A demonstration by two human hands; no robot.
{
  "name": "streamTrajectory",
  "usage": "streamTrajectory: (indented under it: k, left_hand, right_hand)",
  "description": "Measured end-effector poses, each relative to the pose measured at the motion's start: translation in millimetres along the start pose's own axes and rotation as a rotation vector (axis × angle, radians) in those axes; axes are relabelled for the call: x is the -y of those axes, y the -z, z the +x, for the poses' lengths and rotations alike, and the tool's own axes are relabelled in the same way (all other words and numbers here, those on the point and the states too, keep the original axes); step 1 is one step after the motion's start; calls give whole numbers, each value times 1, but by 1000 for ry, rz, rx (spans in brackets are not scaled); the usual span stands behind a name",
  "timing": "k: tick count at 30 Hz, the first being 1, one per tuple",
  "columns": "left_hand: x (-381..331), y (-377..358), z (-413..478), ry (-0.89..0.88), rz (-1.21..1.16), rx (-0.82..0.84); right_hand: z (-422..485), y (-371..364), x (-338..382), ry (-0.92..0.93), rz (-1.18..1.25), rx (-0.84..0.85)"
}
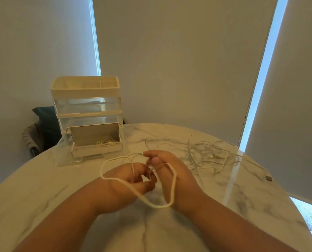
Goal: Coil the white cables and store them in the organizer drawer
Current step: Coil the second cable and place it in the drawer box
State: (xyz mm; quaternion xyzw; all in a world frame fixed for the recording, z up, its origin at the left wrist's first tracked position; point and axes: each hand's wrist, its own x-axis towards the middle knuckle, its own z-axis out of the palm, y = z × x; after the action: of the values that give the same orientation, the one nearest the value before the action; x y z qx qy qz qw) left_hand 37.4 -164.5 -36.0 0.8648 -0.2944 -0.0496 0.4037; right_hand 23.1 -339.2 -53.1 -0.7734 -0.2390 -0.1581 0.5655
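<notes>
The left hand [129,180] has its fingers curled in, pinching a white cable [157,206] just beside the right hand [171,171]. The right hand's fingers are bent round the same cable, and a wide loop of it drapes over that hand and sags toward the near side. Another loop swings out to the left. The fingertips are blurred, so I can't tell how many turns are already gathered.

From where things lie, I'd judge the job under way but far from done. One coiled cable [107,142] already sits in the open bottom drawer [97,150] of the organizer [86,91], far left on the table [42,188]. A tangle of loose cables [211,157] is spread over the far right, untouched, so several coils are left to make after this one.

There is open tabletop between the hands and the drawer, so the carry leftward looks unobstructed. One plug [268,178] from the tangle lies close to the table's right rim and could slip off if the cables are tugged. A dark chair [44,128] stands behind the organizer, well apart from the work.
</notes>
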Motion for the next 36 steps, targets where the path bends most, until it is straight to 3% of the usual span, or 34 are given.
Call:
streamTrajectory:
  k: [6, 8, 11, 14, 18, 21, 23, 24, 26, 28, 31, 33, 36]
  left_hand:
    - [14, 43, -11, 293, -64, 145]
    - [15, 52, -21, 186, -230, 271]
    - [17, 62, -31, -135, -787, 382]
    - [22, 71, -29, -415, -1394, 421]
    - [31, 94, -37, -491, -1672, 297]
    - [47, 100, -36, -479, -1773, 204]
    - [52, 101, -34, -486, -1758, 89]
    - [51, 100, -32, -477, -1739, -45]
    - [42, 97, -32, -397, -1641, -474]
    - [36, 98, -32, -282, -1485, -887]
    - [22, 89, -29, -196, -991, -1184]
    - [3, 63, -21, -188, -578, -1059]
    - [-16, 12, -10, -112, -22, -482]
  right_hand:
    - [19, 22, -23, -97, 88, -349]
    - [21, 27, -31, -75, -26, -370]
    - [20, 31, -36, -60, -200, -296]
    - [18, 29, -30, -147, -131, -165]
    - [17, 30, -22, -215, 19, -75]
    - [15, 37, -20, -227, -22, 153]
    - [11, 37, -16, -326, -20, 364]
    - [8, 36, -11, -335, -112, 464]
    - [6, 35, -3, -278, -432, 604]
    - [7, 36, 3, -252, -596, 592]
    - [9, 35, -1, -234, -576, 395]
    - [8, 28, -4, -232, -418, 269]
    - [6, 25, 0, -142, -319, 345]
